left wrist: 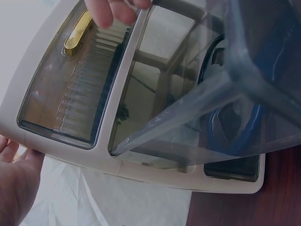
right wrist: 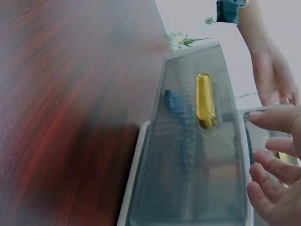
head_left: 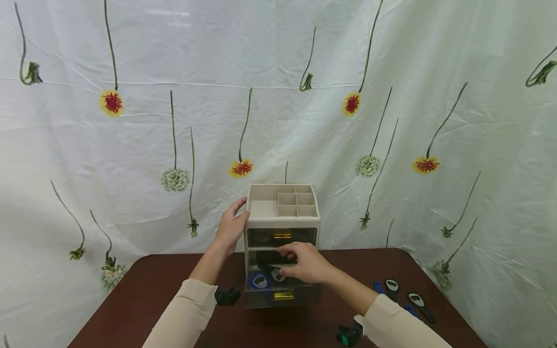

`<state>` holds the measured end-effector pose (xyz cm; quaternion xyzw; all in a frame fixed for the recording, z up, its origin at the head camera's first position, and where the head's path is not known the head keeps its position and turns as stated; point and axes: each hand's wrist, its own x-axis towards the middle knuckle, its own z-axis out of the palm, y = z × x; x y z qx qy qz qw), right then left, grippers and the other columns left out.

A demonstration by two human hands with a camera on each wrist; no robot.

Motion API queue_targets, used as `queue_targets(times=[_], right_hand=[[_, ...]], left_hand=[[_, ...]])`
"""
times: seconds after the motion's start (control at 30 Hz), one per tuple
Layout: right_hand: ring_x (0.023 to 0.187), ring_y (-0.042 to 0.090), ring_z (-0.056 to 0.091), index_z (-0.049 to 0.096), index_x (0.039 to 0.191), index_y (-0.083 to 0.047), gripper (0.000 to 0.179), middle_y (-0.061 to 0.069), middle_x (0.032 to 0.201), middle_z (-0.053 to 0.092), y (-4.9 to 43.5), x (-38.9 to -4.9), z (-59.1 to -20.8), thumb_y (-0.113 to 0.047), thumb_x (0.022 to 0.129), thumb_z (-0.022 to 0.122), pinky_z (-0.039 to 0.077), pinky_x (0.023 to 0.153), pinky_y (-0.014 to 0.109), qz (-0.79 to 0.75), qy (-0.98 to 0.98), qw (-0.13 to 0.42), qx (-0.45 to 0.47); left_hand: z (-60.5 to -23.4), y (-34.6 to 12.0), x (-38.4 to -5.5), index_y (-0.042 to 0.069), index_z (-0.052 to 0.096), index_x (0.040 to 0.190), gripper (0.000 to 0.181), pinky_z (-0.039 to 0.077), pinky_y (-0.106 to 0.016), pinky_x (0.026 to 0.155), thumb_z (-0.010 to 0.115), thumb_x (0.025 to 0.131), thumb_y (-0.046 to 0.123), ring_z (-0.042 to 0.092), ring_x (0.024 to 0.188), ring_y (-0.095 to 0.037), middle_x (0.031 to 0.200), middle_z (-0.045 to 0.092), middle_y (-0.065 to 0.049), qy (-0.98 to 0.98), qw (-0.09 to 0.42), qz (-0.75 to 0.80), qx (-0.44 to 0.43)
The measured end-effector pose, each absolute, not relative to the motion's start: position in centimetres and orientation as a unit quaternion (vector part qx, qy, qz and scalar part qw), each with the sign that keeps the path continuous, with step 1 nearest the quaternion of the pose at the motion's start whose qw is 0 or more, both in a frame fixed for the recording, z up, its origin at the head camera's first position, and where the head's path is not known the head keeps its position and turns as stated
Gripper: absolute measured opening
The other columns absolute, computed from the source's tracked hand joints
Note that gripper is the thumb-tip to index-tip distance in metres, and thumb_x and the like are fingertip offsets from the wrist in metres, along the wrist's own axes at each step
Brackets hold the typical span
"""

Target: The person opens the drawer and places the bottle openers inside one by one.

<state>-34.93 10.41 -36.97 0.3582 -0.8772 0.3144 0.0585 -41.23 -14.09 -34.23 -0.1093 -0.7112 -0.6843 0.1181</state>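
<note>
1. In the head view: right hand (head_left: 306,263) above the pulled-out drawer (head_left: 300,300), thumb and forefinger parted around nothing visible; thumb tip right by the black gadget (head_left: 277,275), contact impossible to tell.
2. Left hand (head_left: 229,228) against the left side of the cabinet (head_left: 283,222), high up; fingers extended, not closed around anything.
3. In the drawer, toward its left: blue gadget (head_left: 259,281); beside it the black gadget, long axis slanting from back left to front right.
4. Upright on the table (head_left: 143,299), before the curtain (head_left: 278,121): cabinet, long axis vertical, front toward the wearer; drawer, with gold handle (head_left: 284,296), jutting the same way.
5. Only in the head view: divided tray (head_left: 263,208) on top, loose gadgets (head_left: 417,300) at right; only in the left wrist view: dark panel (left wrist: 231,170) beneath the drawer; clearest in the right wrist view: right hand's spread fingers (right wrist: 273,162).
</note>
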Motion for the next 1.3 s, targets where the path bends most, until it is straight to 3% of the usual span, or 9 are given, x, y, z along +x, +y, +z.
queue_targets(times=[0.2,0.53,0.8,1.3], right_hand=[[0.109,0.034,0.063,0.066,0.134,0.0,0.05,0.015,0.123,0.067,12.8,-34.5,-36.2,-0.014,0.089,0.081,0.051,0.093,0.052,0.326,-0.876,0.049,0.351],[0.112,0.037,0.062,0.063,0.139,0.0,0.051,0.011,0.126,0.067,17.0,-33.5,-35.5,-0.016,0.093,0.079,0.052,0.088,0.049,0.329,-0.889,0.058,0.314],[0.113,0.037,0.063,0.063,0.138,-0.001,0.049,0.013,0.127,0.066,21.3,-33.3,-35.6,-0.018,0.094,0.078,0.051,0.094,0.056,0.334,-0.896,0.066,0.287],[0.11,0.038,0.063,0.069,0.128,-0.002,0.046,0.017,0.124,0.068,28.9,-32.5,-39.8,-0.022,0.09,0.082,0.052,0.089,0.055,0.308,-0.926,0.088,0.198]], left_hand=[[-34.3,-14.1,-41.3,0.007,0.035,0.161,0.057,0.036,-0.053,0.112,0.05,0.107,0.014,0.035,0.146,-0.031,0.167,0.026,-0.011,-0.708,0.121,-0.685,-0.118],[-34.3,-14.1,-41.2,0.008,0.036,0.161,0.056,0.037,-0.053,0.111,0.05,0.107,0.013,0.036,0.145,-0.031,0.167,0.026,-0.01,-0.711,0.121,-0.685,-0.106],[-34.3,-14.0,-41.3,0.009,0.035,0.162,0.056,0.037,-0.054,0.111,0.049,0.108,0.014,0.037,0.145,-0.032,0.167,0.025,-0.01,-0.712,0.116,-0.684,-0.106],[-34.3,-13.9,-41.3,0.008,0.034,0.162,0.056,0.036,-0.053,0.112,0.048,0.108,0.014,0.039,0.144,-0.033,0.168,0.025,-0.01,-0.714,0.119,-0.681,-0.106]])
